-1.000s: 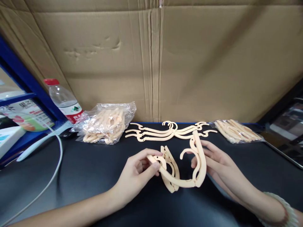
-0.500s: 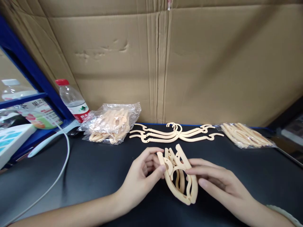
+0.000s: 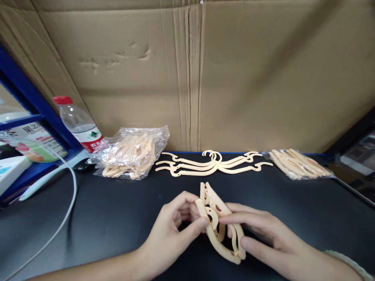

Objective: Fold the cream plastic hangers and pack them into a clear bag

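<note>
"Two arms of our beige hanger [image 3: 218, 245] no longer stand wide apart, as one second ago; they are now close together, in a narrow, pointed shape. What does it mean for our work?"

"We judge that it is nearly folded, but not completely, because we see a gap between the arms. Where exactly do we have it?"

"It is toward six o'clock in our view; whether it touches the black table [image 3: 123, 218], we cannot tell. At its nine o'clock, our left hand [image 3: 172, 230] pinches one arm, thumb in front and fingers bent behind. At its three o'clock, our right hand [image 3: 263, 230] is half curled around the other arm, with the thumb near the lower end."

"Does something stand in the way?"

"At eleven o'clock, just behind, we see part of a second hanger [image 3: 202, 190], also folded. It overlaps ours in the view, and we cannot tell if they touch. Our fingers hide some parts too."

"And around?"

"Three opened hangers [image 3: 193, 173] lie at twelve o'clock, well apart from our hands. One full plastic bag [image 3: 131, 156] is at ten, with a bottle [image 3: 77, 124] beside it, and one flatter bag [image 3: 299, 164] lies at two."
</note>
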### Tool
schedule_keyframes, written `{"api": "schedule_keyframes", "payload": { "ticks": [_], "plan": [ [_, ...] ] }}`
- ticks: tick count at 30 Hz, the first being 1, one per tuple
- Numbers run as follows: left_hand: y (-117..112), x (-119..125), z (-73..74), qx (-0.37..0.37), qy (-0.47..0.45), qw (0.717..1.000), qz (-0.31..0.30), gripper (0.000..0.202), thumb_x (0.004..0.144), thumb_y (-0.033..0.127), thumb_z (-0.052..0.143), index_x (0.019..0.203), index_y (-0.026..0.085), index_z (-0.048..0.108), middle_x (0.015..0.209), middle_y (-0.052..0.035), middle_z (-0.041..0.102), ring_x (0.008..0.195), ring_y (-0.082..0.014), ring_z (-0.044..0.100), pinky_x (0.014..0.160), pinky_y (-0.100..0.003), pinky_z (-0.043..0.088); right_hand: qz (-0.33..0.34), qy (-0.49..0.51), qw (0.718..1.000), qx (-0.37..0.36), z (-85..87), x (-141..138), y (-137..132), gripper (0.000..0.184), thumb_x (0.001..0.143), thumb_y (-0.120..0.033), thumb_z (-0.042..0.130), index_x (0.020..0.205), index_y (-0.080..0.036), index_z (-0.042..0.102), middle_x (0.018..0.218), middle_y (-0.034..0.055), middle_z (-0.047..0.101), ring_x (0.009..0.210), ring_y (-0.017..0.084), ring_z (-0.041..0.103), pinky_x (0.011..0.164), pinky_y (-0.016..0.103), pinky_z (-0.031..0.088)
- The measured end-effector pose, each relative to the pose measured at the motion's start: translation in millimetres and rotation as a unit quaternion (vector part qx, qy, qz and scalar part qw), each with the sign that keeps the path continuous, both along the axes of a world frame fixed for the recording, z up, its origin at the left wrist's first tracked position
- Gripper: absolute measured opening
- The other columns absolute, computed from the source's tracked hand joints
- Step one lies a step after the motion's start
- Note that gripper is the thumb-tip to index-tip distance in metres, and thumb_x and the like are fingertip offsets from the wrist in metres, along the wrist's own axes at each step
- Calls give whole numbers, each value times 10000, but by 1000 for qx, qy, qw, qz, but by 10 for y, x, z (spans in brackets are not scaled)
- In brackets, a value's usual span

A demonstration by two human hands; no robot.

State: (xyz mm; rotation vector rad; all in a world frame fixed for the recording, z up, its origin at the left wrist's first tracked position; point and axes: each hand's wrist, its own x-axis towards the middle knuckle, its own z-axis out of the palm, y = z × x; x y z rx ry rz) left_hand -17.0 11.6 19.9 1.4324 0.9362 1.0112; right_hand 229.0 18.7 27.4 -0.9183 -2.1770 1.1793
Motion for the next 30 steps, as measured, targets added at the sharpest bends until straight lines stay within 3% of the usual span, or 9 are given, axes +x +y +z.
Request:
{"api": "schedule_keyframes", "payload": {
  "ticks": [3, 8, 11, 14, 16, 20, 23, 26, 30],
  "plan": [
    [-13, 19, -24, -13, 3, 1000, -11, 227, 868, 353, 652, 857, 163, 529, 783, -50, 653, 692, -156, 626, 661, -285, 509, 50, 21, 998, -34, 104, -45, -30, 335, 946, -287, 545, 1279, -298, 580, 1251, 66, 620, 1137, 212, 604, 980, 338, 498],
    [15, 22, -37, -12, -6, 1000, -4, 200, 869, 329, 648, 920, 162, 551, 785, -41, 664, 689, -151, 640, 659, -266, 530, 73, 23, 997, -17, 145, -50, -3, 405, 947, -256, 552, 1345, -326, 532, 1347, 61, 552, 1279, 222, 485, 1063, 363, 410],
    [50, 5, -54, 27, -1, 999, 25, 207, 893, 273, 601, 1070, 177, 555, 922, -58, 683, 742, -160, 669, 717, -282, 554, 39, 69, 995, -64, 89, -5, 56, 426, 958, -289, 536, 1380, -329, 491, 1413, 65, 477, 1316, 222, 443, 1079, 382, 384],
    [68, -13, -83, 82, 57, 994, 35, 134, 922, 224, 533, 1041, 185, 583, 928, -58, 686, 783, -169, 675, 753, -288, 561, -19, 115, 987, -109, 25, 31, 131, 427, 943, -361, 557, 1363, -302, 513, 1441, 82, 436, 1292, 243, 469, 1058, 399, 412],
    [65, -28, -92, 142, 127, 982, 8, 154, 930, 190, 500, 1049, 195, 598, 967, -63, 683, 883, -187, 665, 828, -312, 551, -51, 113, 985, -118, -24, 41, 181, 428, 936, -398, 559, 1346, -276, 531, 1402, 94, 473, 1262, 248, 495, 1051, 416, 422],
    [36, -83, -67, 290, 294, 905, -100, 344, 890, 141, 516, 1224, 220, 553, 1300, -101, 571, 1243, -256, 492, 1055, -414, 431, -105, 30, 994, -22, -120, 52, 257, 384, 969, -392, 491, 1313, -237, 560, 1253, 101, 553, 1203, 237, 513, 1060, 436, 402],
    [16, -117, -49, 327, 380, 850, -159, 413, 868, 166, 554, 1276, 222, 527, 1419, -90, 483, 1351, -288, 375, 1118, -450, 364, -107, -71, 987, 92, -145, 71, 271, 375, 996, -357, 430, 1332, -234, 540, 1130, 96, 576, 1107, 231, 529, 1005, 432, 429],
    [21, -124, -48, 332, 417, 826, -186, 420, 872, 184, 546, 1291, 202, 516, 1422, -93, 484, 1365, -280, 364, 1135, -427, 352, -91, -152, 972, 157, -142, 83, 259, 393, 1003, -314, 404, 1381, -238, 481, 1043, 88, 570, 1008, 227, 528, 918, 421, 466],
    [45, -114, -36, 336, 437, 814, -186, 403, 876, 156, 515, 1279, 178, 522, 1396, -119, 503, 1387, -266, 340, 1150, -407, 330, -66, -211, 955, 199, -146, 82, 253, 421, 985, -254, 421, 1404, -234, 442, 1004, 85, 538, 927, 221, 524, 863, 423, 477]
  ]
}}
